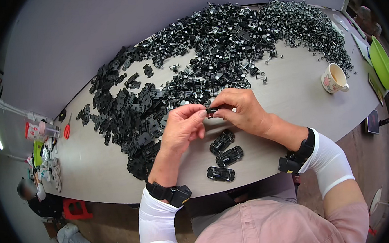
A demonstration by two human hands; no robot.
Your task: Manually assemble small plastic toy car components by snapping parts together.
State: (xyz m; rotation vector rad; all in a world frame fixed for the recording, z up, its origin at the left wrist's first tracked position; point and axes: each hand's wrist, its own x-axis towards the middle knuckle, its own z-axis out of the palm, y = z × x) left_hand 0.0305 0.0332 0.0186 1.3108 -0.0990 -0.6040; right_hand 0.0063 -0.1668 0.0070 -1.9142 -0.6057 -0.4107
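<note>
My left hand (181, 128) and my right hand (247, 112) meet over the table, both pinching a small black toy car part (210, 112). Fingertips hide much of it, so its exact shape cannot be told. Three black toy cars (229, 156) lie just below my hands, seemingly with their undersides up. Left of my left hand spreads a heap of flat black toy car base plates (135, 119). Beyond my hands are piled many black pieces mixed with wheel-and-axle sets (211, 43), and the silvery wheel sets (302, 23) continue to the far right.
A patterned mug (334, 78) stands at the right, near a green basin (382, 63). Red-handled scissors (67, 130) lie at the left, beside containers and cloths. A red stool (77, 209) and another person (39, 195) are beyond the table's left end.
</note>
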